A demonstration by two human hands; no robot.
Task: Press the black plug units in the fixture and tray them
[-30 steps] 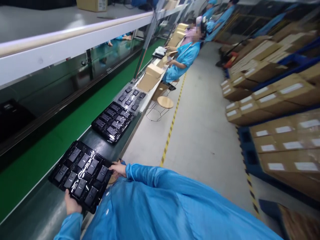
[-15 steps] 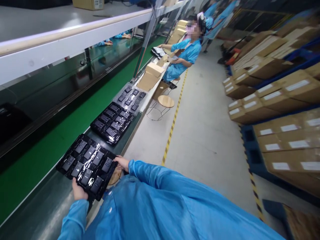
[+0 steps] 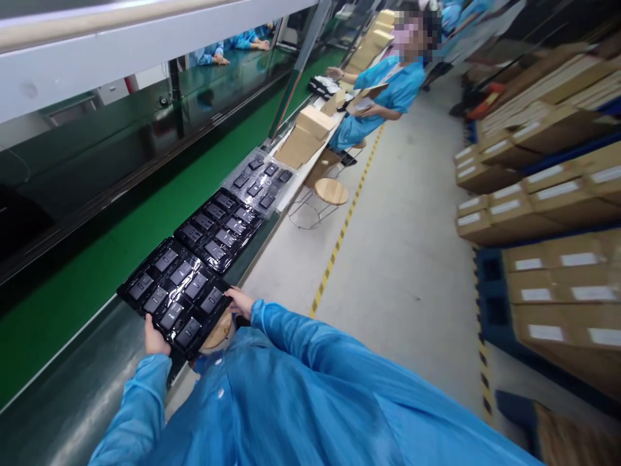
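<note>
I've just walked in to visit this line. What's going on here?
A person in a blue smock holds a black tray of small black items in both hands, left hand at its near edge and right hand at its corner, above a conveyor belt. Another black tray and a clear tray lie further along. Beyond them, a seated co-worker holds a piece of cardboard.

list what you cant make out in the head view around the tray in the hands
All in the head view:
- Left hand: the part under the black plastic tray is hidden by the tray.
- Dark items in the tray's pockets: glare and small size hide any markings.
- Round tan disc: partly hidden by the tray and blue gown, so what it is stays unclear.
- White carton labels: too small to read.
</note>
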